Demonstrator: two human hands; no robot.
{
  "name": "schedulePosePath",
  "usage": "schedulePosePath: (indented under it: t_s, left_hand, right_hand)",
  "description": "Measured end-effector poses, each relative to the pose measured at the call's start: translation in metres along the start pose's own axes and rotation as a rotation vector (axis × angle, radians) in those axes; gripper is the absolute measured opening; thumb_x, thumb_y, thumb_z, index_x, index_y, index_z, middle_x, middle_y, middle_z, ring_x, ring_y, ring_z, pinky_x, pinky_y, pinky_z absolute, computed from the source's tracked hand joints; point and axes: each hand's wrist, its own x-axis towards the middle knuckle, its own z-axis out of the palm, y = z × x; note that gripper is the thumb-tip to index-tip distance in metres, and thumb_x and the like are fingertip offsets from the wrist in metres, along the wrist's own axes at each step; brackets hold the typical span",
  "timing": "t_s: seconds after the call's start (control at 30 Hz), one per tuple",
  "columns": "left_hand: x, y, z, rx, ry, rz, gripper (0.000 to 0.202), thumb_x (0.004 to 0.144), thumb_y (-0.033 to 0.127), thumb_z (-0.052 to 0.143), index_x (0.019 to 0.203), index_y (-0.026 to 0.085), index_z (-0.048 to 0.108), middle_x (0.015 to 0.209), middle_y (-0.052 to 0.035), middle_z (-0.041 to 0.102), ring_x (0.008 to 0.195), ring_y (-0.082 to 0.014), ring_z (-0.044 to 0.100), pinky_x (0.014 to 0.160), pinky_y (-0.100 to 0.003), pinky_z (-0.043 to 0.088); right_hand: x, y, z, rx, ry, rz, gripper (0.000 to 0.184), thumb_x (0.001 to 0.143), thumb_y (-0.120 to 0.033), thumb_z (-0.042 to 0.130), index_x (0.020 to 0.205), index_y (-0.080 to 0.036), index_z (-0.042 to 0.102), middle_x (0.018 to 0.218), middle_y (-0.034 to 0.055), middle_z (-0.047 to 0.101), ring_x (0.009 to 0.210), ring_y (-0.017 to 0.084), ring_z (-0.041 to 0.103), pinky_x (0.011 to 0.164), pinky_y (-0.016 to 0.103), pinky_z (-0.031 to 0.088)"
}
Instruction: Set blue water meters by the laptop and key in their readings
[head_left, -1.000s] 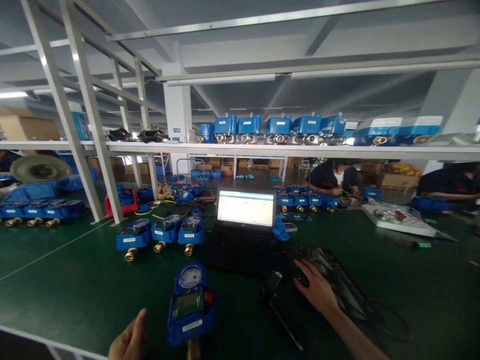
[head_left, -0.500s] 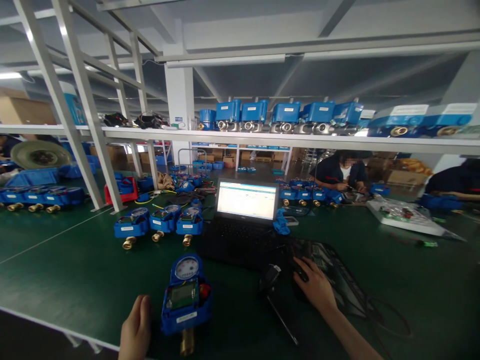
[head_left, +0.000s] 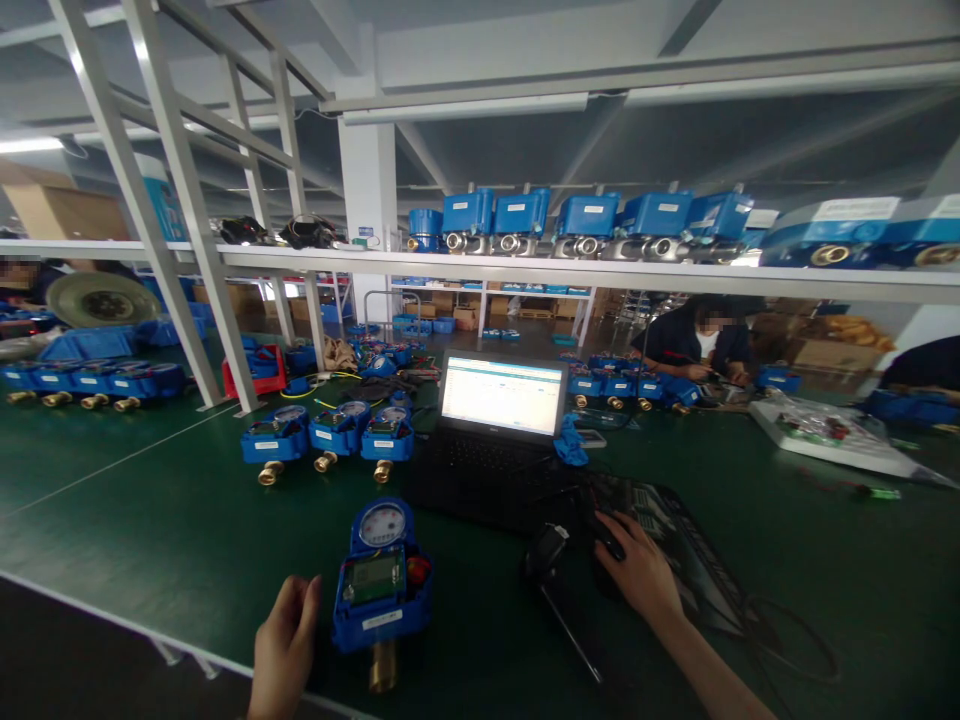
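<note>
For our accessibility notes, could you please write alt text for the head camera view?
A person's left hand rests beside a blue water meter on a green workbench, while the right hand covers a black mouse before an open laptop. More blue meters line the bench.

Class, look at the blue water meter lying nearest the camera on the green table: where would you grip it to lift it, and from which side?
Probably across the blue meter at its boxy lower body, coming from above with fingers on its left and right flanks. It lies flat, dial up, brass end toward the table edge; those sides are straight. The left hand already rests beside its left flank.
</note>
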Motion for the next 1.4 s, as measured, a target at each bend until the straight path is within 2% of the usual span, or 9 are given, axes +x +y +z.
schedulePosePath:
  t_s: [0.17,0.3,0.5,0.67,0.83,1.0,1.2,1.33,1.4]
  left_hand:
    - [-0.001,0.010,0.002,0.003,0.024,0.018,0.039,0.061,0.060,0.050,0.054,0.025,0.033,0.047,0.0089,0.032,0.045,-0.0094,0.033,0.046,-0.024,0.032]
    - [-0.001,0.010,0.003,0.001,-0.049,-0.012,0.043,0.058,0.064,0.049,0.049,0.025,0.034,0.047,0.0084,0.028,0.046,-0.0093,0.029,0.046,-0.025,0.029]
    - [-0.001,-0.001,0.002,0.029,-0.096,0.028,0.062,0.056,0.083,0.048,0.047,0.023,0.037,0.048,0.0065,0.029,0.047,-0.0096,0.031,0.047,-0.025,0.030]
    - [-0.002,0.004,0.001,0.030,-0.130,0.005,0.065,0.058,0.086,0.046,0.049,0.023,0.036,0.049,0.0062,0.030,0.049,-0.0100,0.031,0.048,-0.025,0.030]
    - [-0.002,0.007,0.001,0.042,-0.108,0.013,0.072,0.052,0.094,0.041,0.049,0.023,0.036,0.049,0.0062,0.029,0.050,-0.0102,0.031,0.048,-0.025,0.030]
    - [0.001,0.002,-0.001,0.071,-0.110,0.024,0.071,0.053,0.092,0.044,0.050,0.021,0.046,0.047,0.0049,0.036,0.049,-0.0112,0.036,0.047,-0.025,0.034]
    - [0.002,0.001,-0.002,0.084,-0.138,-0.005,0.070,0.050,0.089,0.050,0.049,0.019,0.050,0.046,0.0042,0.041,0.047,-0.0109,0.040,0.047,-0.024,0.037]
    - [0.002,0.003,-0.002,0.070,-0.105,-0.003,0.077,0.043,0.096,0.045,0.048,0.019,0.051,0.045,0.0038,0.041,0.046,-0.0108,0.040,0.045,-0.024,0.037]
    - [0.002,0.003,-0.001,0.078,-0.107,0.004,0.077,0.044,0.096,0.045,0.047,0.019,0.050,0.043,0.0037,0.041,0.044,-0.0108,0.040,0.044,-0.024,0.036]
  right_hand:
    - [-0.001,0.005,0.005,0.019,0.027,-0.037,0.043,0.086,-0.036,0.044,0.123,-0.022,0.063,0.131,0.0115,0.057,0.110,0.028,0.061,0.096,0.045,0.052]
    - [-0.002,0.006,0.006,0.042,0.022,-0.037,0.043,0.085,-0.037,0.045,0.122,-0.023,0.063,0.130,0.0104,0.057,0.109,0.028,0.062,0.094,0.045,0.053]
    - [-0.002,0.004,0.004,0.058,0.003,-0.020,0.043,0.085,-0.036,0.045,0.122,-0.025,0.063,0.132,0.0089,0.056,0.111,0.027,0.061,0.094,0.045,0.053]
    - [-0.001,0.004,0.004,0.070,0.007,-0.022,0.043,0.084,-0.035,0.046,0.121,-0.024,0.063,0.131,0.0092,0.057,0.110,0.027,0.061,0.096,0.045,0.051]
    - [-0.002,0.002,0.003,0.073,0.019,-0.018,0.041,0.084,-0.035,0.047,0.121,-0.026,0.063,0.130,0.0081,0.057,0.110,0.026,0.061,0.095,0.044,0.052]
    - [-0.001,-0.002,-0.001,0.053,0.012,-0.011,0.041,0.084,-0.032,0.047,0.121,-0.024,0.064,0.131,0.0096,0.057,0.109,0.027,0.061,0.095,0.045,0.052]
    - [-0.001,-0.004,-0.002,0.051,0.035,-0.019,0.041,0.084,-0.030,0.049,0.122,-0.023,0.063,0.132,0.0096,0.057,0.112,0.026,0.060,0.097,0.044,0.050]
    - [-0.002,-0.006,-0.004,0.001,0.080,0.006,0.041,0.085,-0.030,0.049,0.123,-0.022,0.062,0.132,0.0110,0.057,0.111,0.028,0.060,0.097,0.046,0.050]
    - [-0.002,-0.007,-0.005,-0.029,0.058,0.042,0.042,0.085,-0.029,0.049,0.124,-0.022,0.062,0.132,0.0114,0.056,0.112,0.028,0.060,0.096,0.046,0.050]
